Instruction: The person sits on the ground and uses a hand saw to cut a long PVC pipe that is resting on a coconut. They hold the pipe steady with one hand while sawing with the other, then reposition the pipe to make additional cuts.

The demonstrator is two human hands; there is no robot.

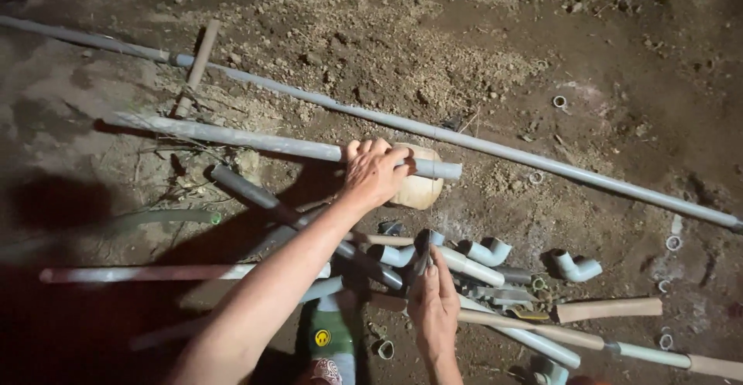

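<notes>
My left hand (375, 170) grips a grey plastic pipe (255, 140) close to its right end, where the pipe rests across a pale rounded block (422, 190). My right hand (435, 306) is lower, closed around a thin dark tool (423, 247) that points up toward the pipe; I cannot tell what kind of tool it is. Between the hands lies a heap of short grey pipe pieces and elbow fittings (489, 251).
Bare dirt ground with loose rubble. A long thin pipe (495, 147) runs diagonally across the scene. More pipes (147, 274), an elbow fitting (576, 266), cut rings (673, 242), cardboard-coloured tubes (607, 308) and a green bottle (331, 337) lie about.
</notes>
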